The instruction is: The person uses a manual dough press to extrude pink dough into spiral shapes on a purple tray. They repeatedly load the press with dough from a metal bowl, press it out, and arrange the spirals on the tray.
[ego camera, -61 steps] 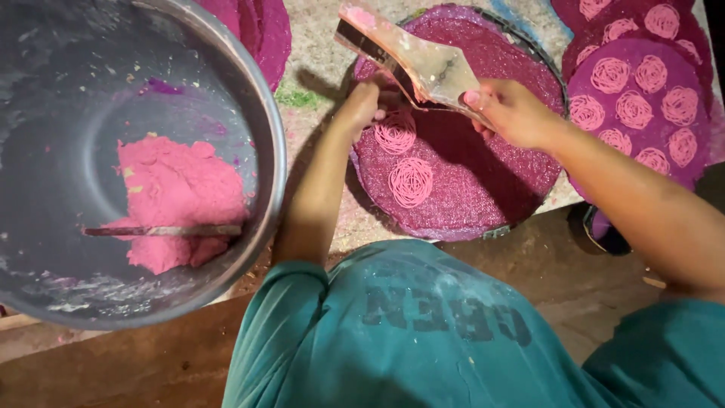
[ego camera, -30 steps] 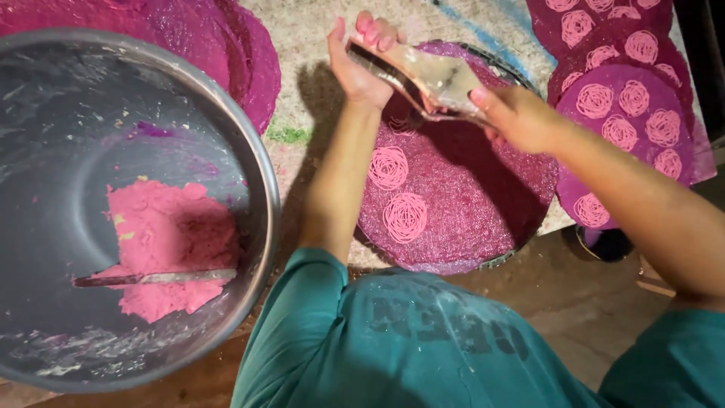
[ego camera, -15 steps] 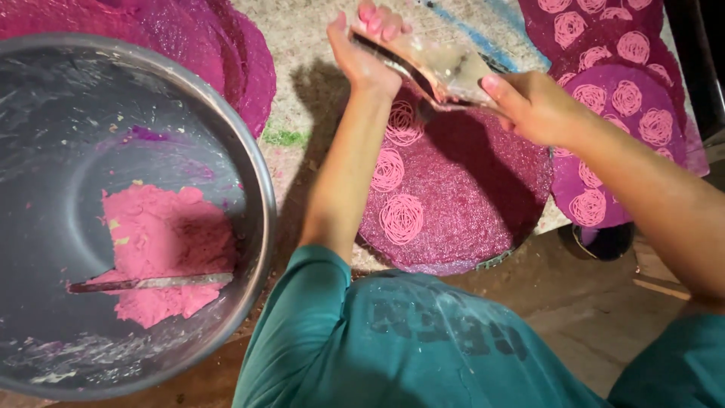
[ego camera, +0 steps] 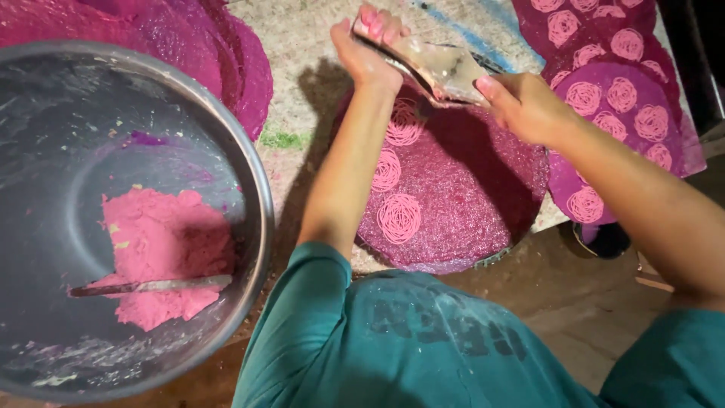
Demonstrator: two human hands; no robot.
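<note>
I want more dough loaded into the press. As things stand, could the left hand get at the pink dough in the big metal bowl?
Probably not right now: the left hand grips one end of the press. Otherwise the pink dough lies uncovered in the open bowl on that side.

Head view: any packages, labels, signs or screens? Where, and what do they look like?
No packages, signs or screens in view.
Shirt print: dark, worn block lettering across the teal shirt, bottom centre, partly faded.
Press tool: held between left hand and right hand above the round purple tray; shiny grey, no label visible.
</note>
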